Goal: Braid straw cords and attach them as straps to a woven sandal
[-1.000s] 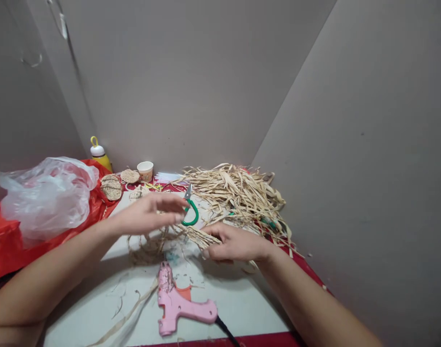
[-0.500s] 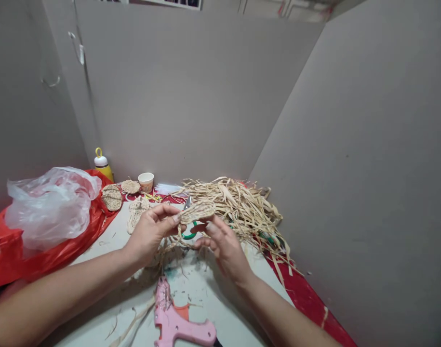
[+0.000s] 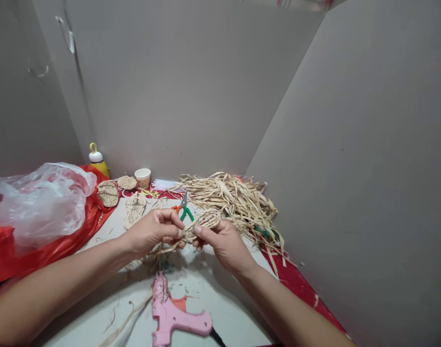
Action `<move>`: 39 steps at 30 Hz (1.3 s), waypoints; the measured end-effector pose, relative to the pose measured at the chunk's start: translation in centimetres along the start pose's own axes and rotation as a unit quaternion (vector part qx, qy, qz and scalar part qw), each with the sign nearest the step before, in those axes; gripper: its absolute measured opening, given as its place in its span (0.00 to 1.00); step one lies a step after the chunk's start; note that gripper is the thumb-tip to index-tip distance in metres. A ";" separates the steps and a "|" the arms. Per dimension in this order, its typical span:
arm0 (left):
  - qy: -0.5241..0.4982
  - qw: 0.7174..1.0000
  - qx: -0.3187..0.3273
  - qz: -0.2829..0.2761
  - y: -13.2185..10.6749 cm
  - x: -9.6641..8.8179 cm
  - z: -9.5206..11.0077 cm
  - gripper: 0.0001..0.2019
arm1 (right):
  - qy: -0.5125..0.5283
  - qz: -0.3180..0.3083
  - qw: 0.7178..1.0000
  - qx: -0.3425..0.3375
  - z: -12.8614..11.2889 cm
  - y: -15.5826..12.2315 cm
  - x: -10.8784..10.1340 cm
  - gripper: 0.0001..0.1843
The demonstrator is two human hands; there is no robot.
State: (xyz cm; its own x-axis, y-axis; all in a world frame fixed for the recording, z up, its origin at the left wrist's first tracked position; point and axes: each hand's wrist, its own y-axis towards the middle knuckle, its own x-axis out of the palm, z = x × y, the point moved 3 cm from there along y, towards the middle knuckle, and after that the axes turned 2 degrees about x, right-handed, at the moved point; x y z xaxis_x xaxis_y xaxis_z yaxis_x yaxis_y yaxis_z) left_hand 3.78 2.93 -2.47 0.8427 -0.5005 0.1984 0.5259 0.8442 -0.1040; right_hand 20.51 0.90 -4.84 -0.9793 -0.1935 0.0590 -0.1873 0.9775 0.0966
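Note:
Both my hands hold a small woven straw piece [image 3: 205, 220] above the white table top [image 3: 227, 303]. My left hand [image 3: 153, 230] pinches its near end, with loose straw strands trailing down below. My right hand [image 3: 220, 241] grips the piece from underneath with curled fingers. Just behind the hands lie small scissors with a green and orange handle [image 3: 183, 209]. A pink glue gun [image 3: 173, 315] rests on the table close to me, its black cord running off to the right.
A heap of dry straw strips [image 3: 234, 197] fills the back right of the table. A woven straw sole [image 3: 134, 210] and two woven discs [image 3: 108, 193] lie at the back left, by a paper cup [image 3: 142, 177], a yellow bottle [image 3: 98, 159] and plastic bags [image 3: 43, 202]. Grey walls enclose the table.
My hands lifted the woven straw piece off the table and brought it between them. The left hand went from open and reaching to a pinch on the piece.

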 end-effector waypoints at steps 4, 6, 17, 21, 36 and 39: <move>-0.024 0.999 -0.023 -0.027 0.1 0.1 -0.1 0.08 | 0.004 -0.002 1.000 0.005 0.4 0.2 -0.2 0.15; -0.025 0.998 -0.028 -0.041 0.0 0.3 -0.2 0.12 | 0.003 0.014 1.000 -0.005 0.4 0.1 -0.4 0.15; 0.154 0.985 0.076 -0.004 0.0 0.3 0.1 0.07 | 0.006 -0.025 1.000 0.007 0.0 0.5 -1.4 0.15; 0.271 0.950 0.152 -0.006 -0.8 0.4 1.4 0.04 | 0.038 -0.060 0.997 0.023 0.2 0.8 -1.4 0.14; 0.411 0.855 0.310 0.062 -2.5 -0.6 4.6 0.06 | 0.006 -0.203 0.973 0.109 -0.6 -0.1 -2.6 0.14; 0.379 0.891 0.246 0.039 -1.9 -1.4 4.9 0.03 | -0.022 -0.228 0.964 0.134 -0.6 -0.3 -2.6 0.14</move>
State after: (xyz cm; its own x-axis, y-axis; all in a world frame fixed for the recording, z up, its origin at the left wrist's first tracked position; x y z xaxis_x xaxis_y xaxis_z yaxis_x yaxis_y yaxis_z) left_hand 1.06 2.99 2.27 0.8084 -0.2645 -0.5259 0.5046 0.7714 0.3877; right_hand 23.18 1.04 -4.47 -0.7917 -0.6103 0.0282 -0.6064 0.7793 -0.1580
